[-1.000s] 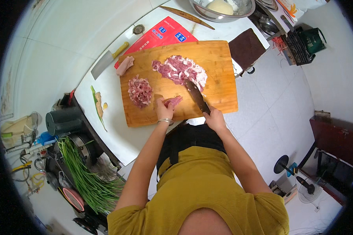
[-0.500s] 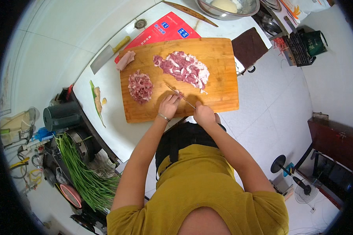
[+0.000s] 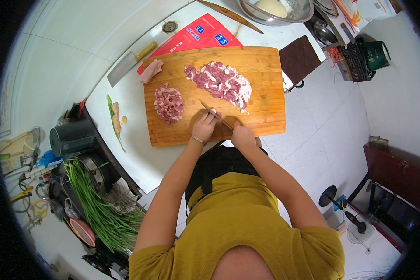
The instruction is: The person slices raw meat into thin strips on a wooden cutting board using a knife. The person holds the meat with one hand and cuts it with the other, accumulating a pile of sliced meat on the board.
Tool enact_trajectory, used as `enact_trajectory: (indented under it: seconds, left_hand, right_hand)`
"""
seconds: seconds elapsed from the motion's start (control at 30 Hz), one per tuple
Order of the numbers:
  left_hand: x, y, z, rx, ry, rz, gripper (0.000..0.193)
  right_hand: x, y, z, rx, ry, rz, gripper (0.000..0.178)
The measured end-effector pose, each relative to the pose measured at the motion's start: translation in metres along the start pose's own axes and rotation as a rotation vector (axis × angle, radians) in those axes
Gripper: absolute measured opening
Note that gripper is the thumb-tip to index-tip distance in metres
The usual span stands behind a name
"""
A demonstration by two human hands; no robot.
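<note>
A wooden cutting board lies in front of me. My right hand is closed round the handle of a kitchen knife, whose thin blade slants to the far left over the board's near part. Beside the blade, my left hand presses a small piece of meat with curled fingers. Most of that piece is hidden by fingers and blade. Diced meat forms a heap at the board's left. Farther back spreads a larger pile of sliced meat. A pale slab of skin rests at the far left corner.
A cleaver lies on the white table left of the board, with ginger and a green onion nearer. Behind the board are a red sheet, a rolling pin and a metal bowl with dough. Chives fill the lower left.
The knife and both hands keep nearly the same place on the board. The left fingers have shifted slightly at the small piece of meat. The whole view has moved a little.
</note>
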State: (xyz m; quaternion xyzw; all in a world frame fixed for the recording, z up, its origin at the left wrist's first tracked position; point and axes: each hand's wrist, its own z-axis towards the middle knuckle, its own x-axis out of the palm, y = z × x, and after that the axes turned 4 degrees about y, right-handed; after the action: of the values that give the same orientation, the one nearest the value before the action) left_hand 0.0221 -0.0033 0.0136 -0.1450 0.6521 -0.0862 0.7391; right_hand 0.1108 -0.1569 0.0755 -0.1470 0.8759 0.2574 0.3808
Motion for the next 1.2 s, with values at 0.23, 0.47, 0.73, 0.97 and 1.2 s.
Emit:
enact_trajectory:
  seconds: [0.23,0.47,0.73,0.97,1.2]
  left_hand:
    - [0.004,0.000,-0.001,0.001,-0.028,-0.078,0.028]
    - [-0.012,-0.007,0.003,-0.037,-0.069,-0.081,0.025]
    - [-0.007,-0.006,-0.006,0.027,-0.163,-0.107,0.025]
    - [-0.005,-0.004,-0.014,0.017,-0.101,-0.087,0.027]
    - [-0.001,-0.005,-0.009,0.014,-0.143,-0.045,0.027]
  right_hand:
    - [-0.011,0.027,0.019,-0.018,0.055,-0.041,0.019]
    - [0.008,-0.006,0.007,0.045,0.053,0.013,0.019]
    - [0.000,0.016,0.035,-0.072,-0.102,0.024,0.013]
    - [-0.007,0.000,0.003,-0.107,-0.085,-0.011,0.016]
    - [0.007,0.016,0.008,-0.076,-0.076,-0.043,0.012]
